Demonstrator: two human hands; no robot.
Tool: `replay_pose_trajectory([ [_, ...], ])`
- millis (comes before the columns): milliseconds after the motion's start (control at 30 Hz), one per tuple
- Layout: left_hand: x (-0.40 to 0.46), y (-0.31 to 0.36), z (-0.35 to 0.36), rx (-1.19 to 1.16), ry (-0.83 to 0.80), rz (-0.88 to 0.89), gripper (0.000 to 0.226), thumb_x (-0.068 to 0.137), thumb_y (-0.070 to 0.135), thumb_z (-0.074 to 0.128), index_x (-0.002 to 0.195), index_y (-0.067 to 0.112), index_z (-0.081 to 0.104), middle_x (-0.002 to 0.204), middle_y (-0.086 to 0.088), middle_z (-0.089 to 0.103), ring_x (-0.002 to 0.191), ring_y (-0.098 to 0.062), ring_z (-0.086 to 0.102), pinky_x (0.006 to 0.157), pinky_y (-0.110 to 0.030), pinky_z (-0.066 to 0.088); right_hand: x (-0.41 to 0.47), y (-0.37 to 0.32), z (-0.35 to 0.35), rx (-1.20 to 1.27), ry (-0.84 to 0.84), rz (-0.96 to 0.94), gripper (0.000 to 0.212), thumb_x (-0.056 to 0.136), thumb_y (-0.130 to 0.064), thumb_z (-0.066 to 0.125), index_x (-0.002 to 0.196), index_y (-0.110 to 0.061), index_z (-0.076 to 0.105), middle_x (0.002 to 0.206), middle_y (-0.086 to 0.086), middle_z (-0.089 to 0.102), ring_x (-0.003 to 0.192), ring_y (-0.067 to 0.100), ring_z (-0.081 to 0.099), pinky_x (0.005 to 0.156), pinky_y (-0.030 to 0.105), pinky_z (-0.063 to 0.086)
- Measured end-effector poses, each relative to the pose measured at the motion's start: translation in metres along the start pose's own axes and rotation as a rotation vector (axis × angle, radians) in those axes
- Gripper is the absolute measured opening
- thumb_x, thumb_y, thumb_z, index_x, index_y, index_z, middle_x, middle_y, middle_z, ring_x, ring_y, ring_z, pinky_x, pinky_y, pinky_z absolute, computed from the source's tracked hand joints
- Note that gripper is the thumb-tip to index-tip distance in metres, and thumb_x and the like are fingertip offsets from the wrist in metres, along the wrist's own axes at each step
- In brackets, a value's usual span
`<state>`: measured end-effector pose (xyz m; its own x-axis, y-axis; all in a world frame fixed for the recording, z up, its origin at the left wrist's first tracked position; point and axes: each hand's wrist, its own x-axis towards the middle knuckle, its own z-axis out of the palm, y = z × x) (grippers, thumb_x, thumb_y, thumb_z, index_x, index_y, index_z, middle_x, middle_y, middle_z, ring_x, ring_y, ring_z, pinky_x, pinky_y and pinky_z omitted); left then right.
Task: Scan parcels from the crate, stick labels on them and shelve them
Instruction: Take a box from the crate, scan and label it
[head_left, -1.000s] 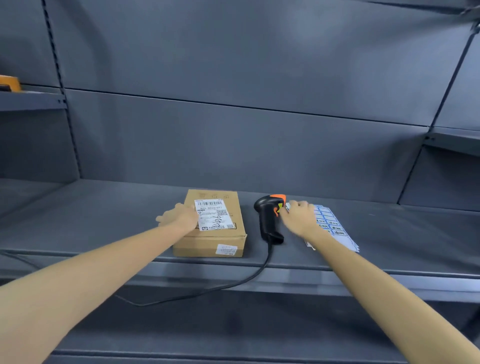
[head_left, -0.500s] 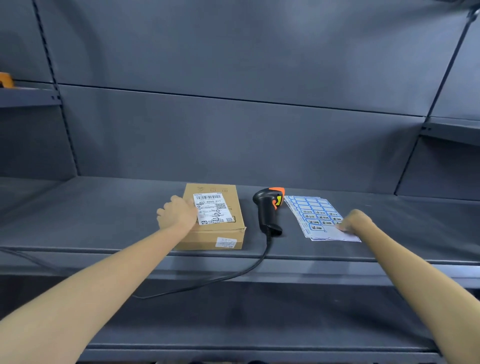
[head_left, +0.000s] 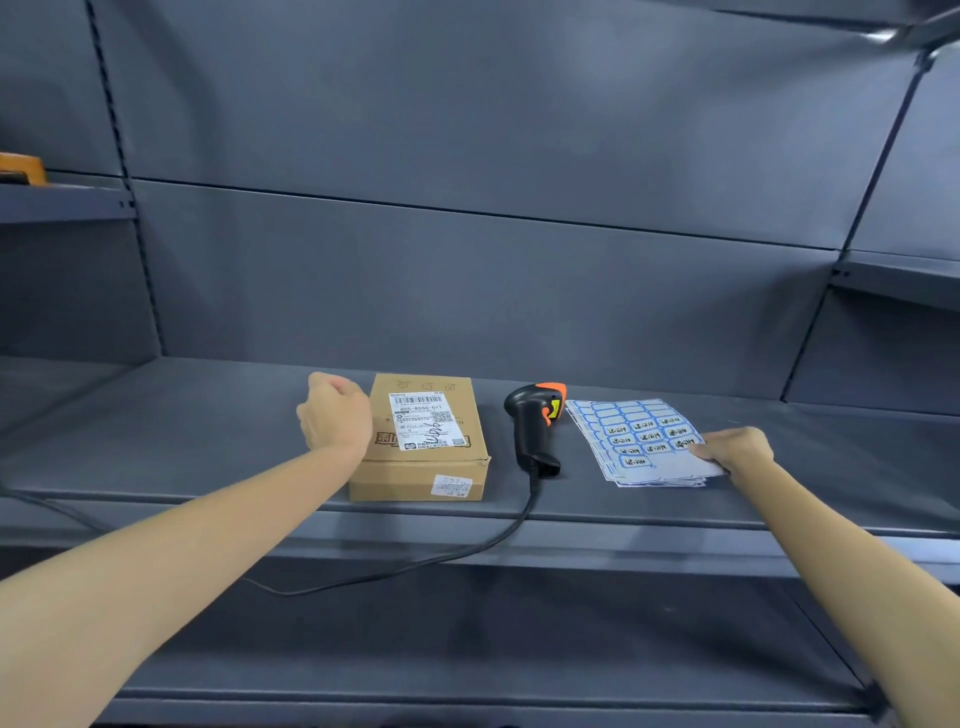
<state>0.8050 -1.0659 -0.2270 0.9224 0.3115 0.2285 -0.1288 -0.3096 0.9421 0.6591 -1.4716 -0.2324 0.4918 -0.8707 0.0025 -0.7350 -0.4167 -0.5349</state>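
Note:
A flat cardboard parcel (head_left: 431, 452) with a white shipping label on top lies on the grey shelf (head_left: 208, 441). My left hand (head_left: 332, 415) sits against the parcel's left edge with fingers curled; I cannot tell if it grips the box. A black and orange barcode scanner (head_left: 532, 426) lies just right of the parcel, its cable trailing off the front edge. Further right lies a stack of blue-bordered label sheets (head_left: 631, 436). My right hand (head_left: 735, 449) rests on the stack's near right corner, fingertips touching the top sheet.
The shelf's front lip (head_left: 571, 525) runs across below the items, with a lower shelf (head_left: 467, 649) beneath. An orange object (head_left: 21, 167) sits on a higher shelf at far left. Another shelf bay (head_left: 904, 275) adjoins at right.
My right hand left the scanner and moved right onto the label sheets' near corner. My left hand slid from the parcel's top to its left edge.

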Motion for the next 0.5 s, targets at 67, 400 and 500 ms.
replay_pose_trajectory([
  [67,-0.002,0.000,0.000,-0.016,-0.006,0.017,0.012,0.096,0.012,0.035,0.095,0.016,0.047,0.107,-0.013,0.059,0.105,-0.032,0.052,0.072,-0.035,0.039,0.000,0.002,0.001,0.132,-0.018,0.008,0.019,0.083,-0.013,0.060,0.068,-0.017,0.048,0.068,0.005,0.039,0.062,0.019,0.033,0.052,0.022,0.028],
  [400,-0.025,0.030,0.004,-0.171,-0.087,0.128,0.015,0.092,0.017,0.044,0.104,0.015,0.053,0.107,0.001,0.056,0.099,-0.017,0.051,0.076,-0.029,0.037,-0.020,-0.025,-0.032,0.501,0.135,-0.158,0.014,0.084,-0.009,0.057,0.092,-0.015,0.067,0.093,0.004,0.061,0.089,0.024,0.056,0.073,0.028,0.041],
  [500,-0.036,0.043,0.010,-0.287,-0.233,0.095,0.019,0.089,0.021,0.050,0.105,0.013,0.057,0.096,0.011,0.056,0.093,-0.012,0.054,0.069,-0.026,0.040,-0.044,-0.048,-0.043,0.617,0.177,-0.310,0.016,0.084,-0.010,0.058,0.097,-0.015,0.067,0.099,-0.002,0.062,0.091,0.019,0.058,0.072,0.026,0.043],
])
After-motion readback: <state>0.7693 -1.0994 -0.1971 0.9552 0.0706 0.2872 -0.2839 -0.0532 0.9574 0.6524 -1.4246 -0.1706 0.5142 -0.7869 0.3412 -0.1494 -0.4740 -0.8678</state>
